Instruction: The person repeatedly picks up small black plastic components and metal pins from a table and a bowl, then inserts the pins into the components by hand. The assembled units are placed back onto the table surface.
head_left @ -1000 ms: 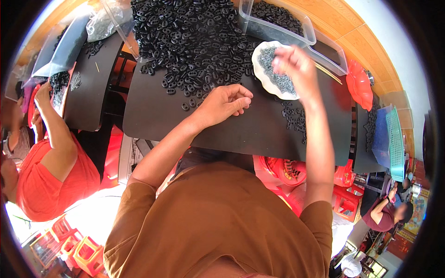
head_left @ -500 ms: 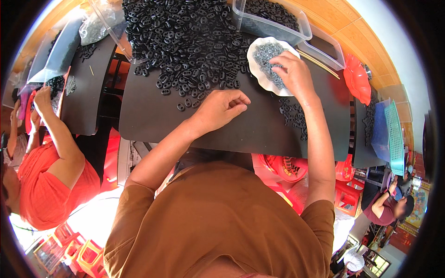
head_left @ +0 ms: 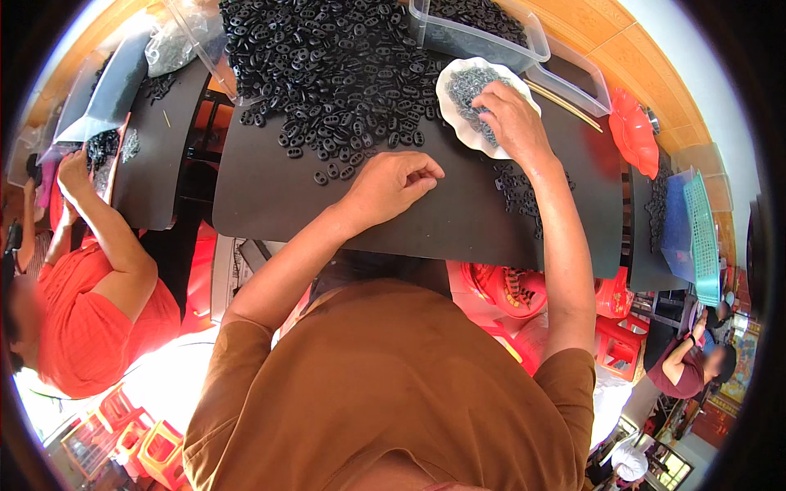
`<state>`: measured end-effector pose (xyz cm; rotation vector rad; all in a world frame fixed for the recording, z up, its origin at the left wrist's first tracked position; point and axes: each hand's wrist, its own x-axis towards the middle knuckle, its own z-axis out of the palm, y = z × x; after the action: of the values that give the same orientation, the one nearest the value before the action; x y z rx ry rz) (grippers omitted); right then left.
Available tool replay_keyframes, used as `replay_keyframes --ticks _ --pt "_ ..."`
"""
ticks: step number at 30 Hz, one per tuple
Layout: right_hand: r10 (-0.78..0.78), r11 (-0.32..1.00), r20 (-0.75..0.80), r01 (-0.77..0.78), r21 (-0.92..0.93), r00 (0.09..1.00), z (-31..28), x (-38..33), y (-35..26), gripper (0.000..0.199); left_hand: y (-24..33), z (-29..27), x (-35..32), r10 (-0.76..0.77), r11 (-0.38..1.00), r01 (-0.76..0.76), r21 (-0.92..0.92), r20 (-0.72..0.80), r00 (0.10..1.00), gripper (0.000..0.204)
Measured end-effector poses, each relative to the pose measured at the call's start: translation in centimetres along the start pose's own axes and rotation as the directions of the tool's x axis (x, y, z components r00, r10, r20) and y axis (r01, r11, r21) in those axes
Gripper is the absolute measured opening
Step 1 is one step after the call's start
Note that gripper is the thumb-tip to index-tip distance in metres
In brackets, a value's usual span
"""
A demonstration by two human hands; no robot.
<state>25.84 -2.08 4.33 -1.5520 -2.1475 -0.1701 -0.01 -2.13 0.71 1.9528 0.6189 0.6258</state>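
My right hand [head_left: 514,124] reaches over a white scalloped bowl [head_left: 476,144], its bent fingers and thumb at the small grey pieces [head_left: 468,88] inside. Whether a piece sits between the fingertips is too small to see. My left hand [head_left: 386,186] rests on the dark table [head_left: 286,188] with its fingers curled in toward the thumb; what they hold, if anything, is hidden. Just beyond it spreads a large heap of black oval two-hole pieces [head_left: 336,90]. A smaller group of black pieces [head_left: 516,192] lies beside my right wrist.
A clear plastic box [head_left: 483,51] of black pieces stands behind the bowl. Thin sticks [head_left: 565,106] and a red scalloped dish [head_left: 632,135] are to the right. A person in red [head_left: 106,303] works at the left table. Red stools [head_left: 618,344] stand below.
My right hand has shifted slightly up and left within the bowl. The left hand stays nearly in place. The whole view has moved slightly.
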Motion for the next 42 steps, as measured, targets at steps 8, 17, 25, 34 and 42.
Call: replay_keyframes --ticks 8,17,25,34,42 --pt "0.064 0.998 0.144 -0.064 -0.009 0.988 -0.4 0.4 0.0 0.006 0.7 0.3 0.3 0.026 0.997 -0.028 0.071 0.031 0.999 0.015" --pt "0.299 0.767 0.176 -0.345 0.540 0.938 -1.3 -1.3 0.9 0.004 1.3 2.1 3.0 0.102 0.993 -0.103 -0.064 -0.029 0.994 0.019" --pt "0.350 0.407 0.236 -0.374 0.833 0.906 -1.1 -3.7 -3.6 0.003 1.2 1.9 4.6 -0.056 0.945 0.014 -0.326 -0.120 0.991 0.025" --pt "0.272 0.664 0.092 -0.256 0.703 0.958 -1.0 -5.5 -6.0 0.010 -0.2 2.3 3.4 -0.162 0.655 0.185 -0.732 0.103 0.981 0.020" --pt "0.322 0.400 0.180 -0.306 0.864 0.929 1.4 -7.5 -8.1 0.003 1.4 1.4 -0.7 -0.102 0.918 0.073 -0.390 -0.055 0.993 0.017"
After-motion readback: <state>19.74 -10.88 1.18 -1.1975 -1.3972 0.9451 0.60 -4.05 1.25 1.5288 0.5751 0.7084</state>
